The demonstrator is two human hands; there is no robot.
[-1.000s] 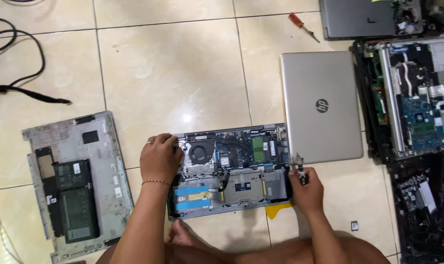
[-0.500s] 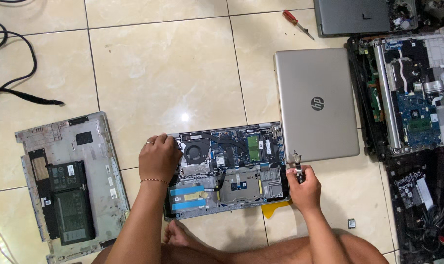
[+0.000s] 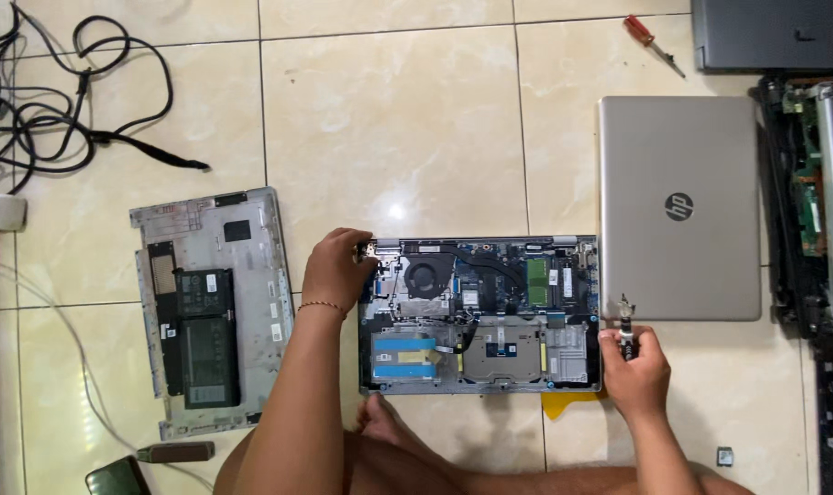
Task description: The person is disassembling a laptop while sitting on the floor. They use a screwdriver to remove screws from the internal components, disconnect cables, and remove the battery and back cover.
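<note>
Your right hand (image 3: 638, 371) sits at the near right corner of the opened laptop base (image 3: 480, 316), its grip clamped on a small screwdriver (image 3: 626, 323) whose tip stands at the right hinge. Keep the shaft upright and press straight down so the tip stays seated in the screw head. Your left hand (image 3: 338, 269) rests on the base's far left corner, fingers closed over the left hinge (image 3: 368, 249); use it to pin the base flat against the floor tiles (image 3: 389, 128). The base lies exposed side up, with fan (image 3: 427, 275) and blue-taped battery (image 3: 403, 357) showing. The detached display lid (image 3: 680, 206) lies touching its right edge. The removed bottom cover (image 3: 213, 307) lies to the left. Farther off lies a red-handled screwdriver (image 3: 653, 41).
</note>
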